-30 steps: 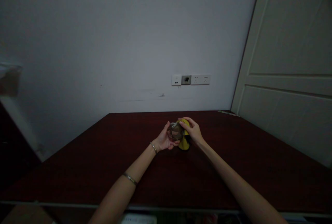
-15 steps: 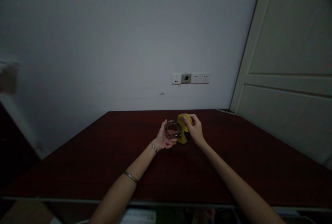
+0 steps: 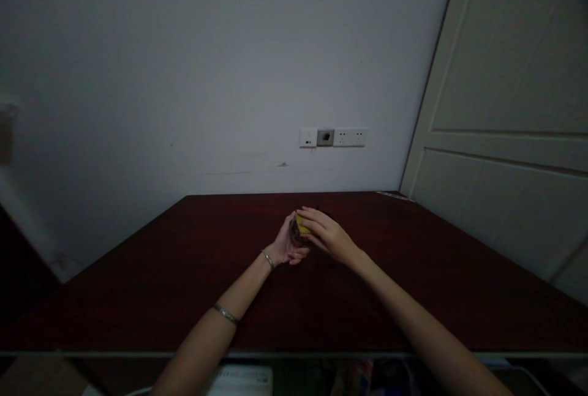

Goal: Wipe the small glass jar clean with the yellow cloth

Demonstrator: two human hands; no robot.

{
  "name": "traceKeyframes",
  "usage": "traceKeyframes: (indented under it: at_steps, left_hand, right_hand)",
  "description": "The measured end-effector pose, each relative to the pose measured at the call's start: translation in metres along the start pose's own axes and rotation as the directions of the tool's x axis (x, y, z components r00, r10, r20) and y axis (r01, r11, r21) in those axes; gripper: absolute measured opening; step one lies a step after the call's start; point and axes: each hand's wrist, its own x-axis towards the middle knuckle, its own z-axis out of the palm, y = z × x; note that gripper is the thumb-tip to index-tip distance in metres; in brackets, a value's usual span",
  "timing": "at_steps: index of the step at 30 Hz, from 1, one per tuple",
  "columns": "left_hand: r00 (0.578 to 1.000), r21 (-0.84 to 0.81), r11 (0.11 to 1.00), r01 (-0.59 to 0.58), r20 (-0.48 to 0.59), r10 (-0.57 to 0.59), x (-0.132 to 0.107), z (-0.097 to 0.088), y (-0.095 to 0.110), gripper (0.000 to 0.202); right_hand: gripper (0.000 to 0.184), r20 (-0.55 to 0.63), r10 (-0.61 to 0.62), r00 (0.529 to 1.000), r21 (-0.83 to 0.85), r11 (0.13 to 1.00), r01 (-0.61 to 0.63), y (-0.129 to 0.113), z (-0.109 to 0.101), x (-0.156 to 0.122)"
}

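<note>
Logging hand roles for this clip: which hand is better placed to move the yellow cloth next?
Probably the right hand: it holds the yellow cloth, while the left hand supports the glassy object.

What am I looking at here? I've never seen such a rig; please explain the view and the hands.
There is no machine here: a person works bare-handed, seen by a camera worn on their own head that looks forward and down. The left hand holds a round, see-through vessel, mostly hidden. The right hand holds a yellow cloth-like piece over it. Below them is a dark red tabletop; the pale strip at its far right corner is too small to make out. Behind stands a wall with sockets.
</note>
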Motion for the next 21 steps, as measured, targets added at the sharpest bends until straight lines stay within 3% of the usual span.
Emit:
traceKeyframes:
  at_steps: [6, 10, 21]
  left_hand:
    - [0.999, 0.019, 1.0, -0.022, -0.026, 0.022, -0.001, 0.002, 0.001, 0.085]
    - [0.999, 0.019, 0.999, -0.044, -0.011, 0.044, -0.003, 0.005, 0.003, 0.086]
    - [0.997, 0.064, 0.995, -0.072, 0.035, 0.07, -0.007, 0.01, 0.006, 0.094]
  right_hand:
    - [0.05, 0.063, -0.019, 0.998, 0.025, 1.0, 0.017, 0.007, -0.008, 0.005]
    - [0.048, 0.108, -0.041, 0.993, 0.059, 0.998, 0.035, 0.008, -0.015, 0.011]
    - [0.036, 0.092, 0.129, 0.987, 0.177, 0.974, -0.143, 0.007, -0.025, 0.028]
